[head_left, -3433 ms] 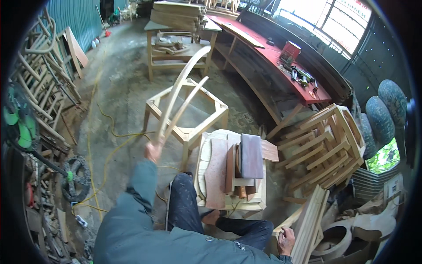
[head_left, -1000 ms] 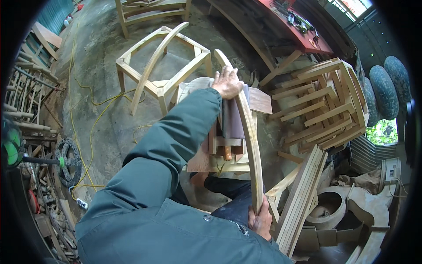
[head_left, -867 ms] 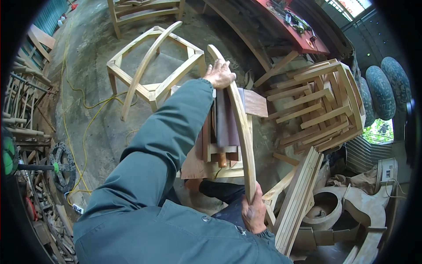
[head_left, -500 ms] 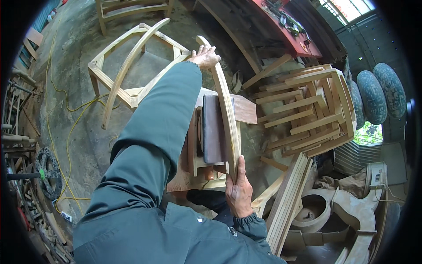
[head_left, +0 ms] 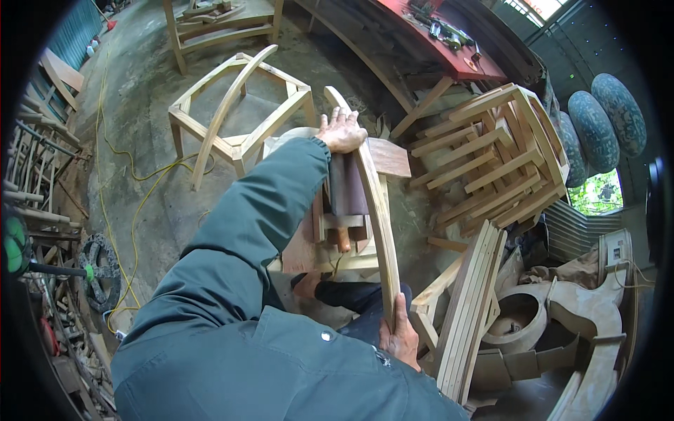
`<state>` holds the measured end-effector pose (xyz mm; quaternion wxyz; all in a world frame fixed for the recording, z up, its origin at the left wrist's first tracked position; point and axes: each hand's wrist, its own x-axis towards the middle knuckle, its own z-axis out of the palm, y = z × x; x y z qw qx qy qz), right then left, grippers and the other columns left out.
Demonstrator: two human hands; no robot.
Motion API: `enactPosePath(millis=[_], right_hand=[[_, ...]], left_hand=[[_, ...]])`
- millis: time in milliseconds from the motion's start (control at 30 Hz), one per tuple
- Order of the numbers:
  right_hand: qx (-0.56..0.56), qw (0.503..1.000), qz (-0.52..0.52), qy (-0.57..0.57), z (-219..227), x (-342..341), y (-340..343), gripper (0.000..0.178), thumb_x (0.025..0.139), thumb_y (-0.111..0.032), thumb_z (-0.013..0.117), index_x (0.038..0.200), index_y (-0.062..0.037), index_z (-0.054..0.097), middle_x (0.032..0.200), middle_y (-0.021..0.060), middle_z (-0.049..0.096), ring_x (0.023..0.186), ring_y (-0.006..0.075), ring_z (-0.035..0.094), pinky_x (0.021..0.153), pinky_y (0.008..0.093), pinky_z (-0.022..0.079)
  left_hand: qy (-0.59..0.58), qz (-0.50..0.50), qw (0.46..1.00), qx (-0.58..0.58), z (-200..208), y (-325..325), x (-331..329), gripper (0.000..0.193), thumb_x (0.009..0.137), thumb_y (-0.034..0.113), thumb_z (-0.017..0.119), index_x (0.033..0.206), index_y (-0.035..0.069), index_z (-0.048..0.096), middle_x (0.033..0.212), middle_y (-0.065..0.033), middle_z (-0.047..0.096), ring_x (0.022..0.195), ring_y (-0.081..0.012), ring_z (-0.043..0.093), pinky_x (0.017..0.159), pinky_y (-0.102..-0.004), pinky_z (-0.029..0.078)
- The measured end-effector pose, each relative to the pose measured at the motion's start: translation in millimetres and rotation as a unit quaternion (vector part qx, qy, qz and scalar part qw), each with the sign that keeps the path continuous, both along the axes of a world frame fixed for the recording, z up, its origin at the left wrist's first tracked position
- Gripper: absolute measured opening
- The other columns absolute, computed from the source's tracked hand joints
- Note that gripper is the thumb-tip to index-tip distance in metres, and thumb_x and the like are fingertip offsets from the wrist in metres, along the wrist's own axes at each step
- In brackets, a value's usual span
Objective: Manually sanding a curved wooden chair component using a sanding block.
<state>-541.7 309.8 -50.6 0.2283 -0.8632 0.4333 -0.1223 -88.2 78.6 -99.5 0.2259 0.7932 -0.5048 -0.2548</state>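
Observation:
A long, curved wooden slat [head_left: 380,217] runs from the far middle toward me, its near end by my body. My left hand [head_left: 342,131] lies over its far part, fingers draped across the wood. Near the other end, my right hand [head_left: 401,337] grips it, thumb along the top. Just left of the slat, against its side, stands a brownish belt [head_left: 347,189] on a wooden machine frame, partly hidden by my left hand. A rounded orange-brown handle-like piece [head_left: 343,240] sticks out below the belt.
On the floor ahead left stands a wooden chair frame [head_left: 275,121] with another curved slat [head_left: 226,105] across it. Stacked frames [head_left: 491,154] stand right, near a bundle of wooden strips [head_left: 472,309]. A yellow cord [head_left: 133,224] crosses the floor at left. A red table [head_left: 449,42] stands behind.
The curved slat has slid toward me along the belt, with both hands moving along. My left hand is now above the far part of the belt. My view has shifted slightly.

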Motion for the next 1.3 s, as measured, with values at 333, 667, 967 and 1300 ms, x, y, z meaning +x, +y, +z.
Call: enactPosePath(millis=[333,667,967,1300], right_hand=[[-0.012,0.999,-0.032,-0.037,-9.6,-139.3,142.7,0.096,0.091,-0.008,0.077,0.168,-0.0232,0.023,0.1,0.0303,0.07,0.086,0.043,0.073,0.074,0.0454,0.058],[-0.011,0.998,-0.054,-0.033,-5.3,-159.1,175.5,0.096,0.09,-0.008,0.077,0.168,-0.0222,0.023,0.101,0.03,0.07,0.087,0.0429,0.073,0.075,0.0456,0.058],[-0.003,0.999,-0.038,-0.008,5.9,-129.1,125.2,0.096,0.09,-0.008,0.077,0.168,-0.0212,0.023,0.102,0.0297,0.07,0.087,0.0428,0.073,0.076,0.0457,0.058],[0.003,0.999,-0.04,0.033,6.6,59.1,-6.3,0.086,0.093,-0.007,0.07,0.166,-0.0159,0.025,0.108,0.0316,0.069,0.093,0.0508,0.071,0.077,0.0493,0.058]], left_hand=[[-0.044,-0.04,0.993,-0.101,47.4,127.1,-142.7,0.077,0.103,0.04,0.038,0.16,-0.009,0.024,0.169,-0.0352,0.014,0.16,-0.0496,0.007,0.126,-0.0662,0.007],[-0.004,-0.012,0.99,-0.137,80.5,181.3,-199.8,0.083,0.098,0.041,0.048,0.161,-0.007,0.023,0.168,-0.0351,0.011,0.16,-0.0477,0.008,0.128,-0.0621,0.005],[0.026,-0.008,0.992,-0.123,49.2,122.4,-114.1,0.083,0.099,0.042,0.045,0.161,-0.009,0.022,0.169,-0.0354,0.01,0.16,-0.0471,0.006,0.129,-0.0568,0.004],[0.057,0.024,0.997,-0.05,-18.2,-14.4,40.3,0.087,0.098,0.051,0.044,0.166,0.003,0.02,0.174,-0.026,0.007,0.163,-0.0373,0.001,0.129,-0.0567,-0.001]])
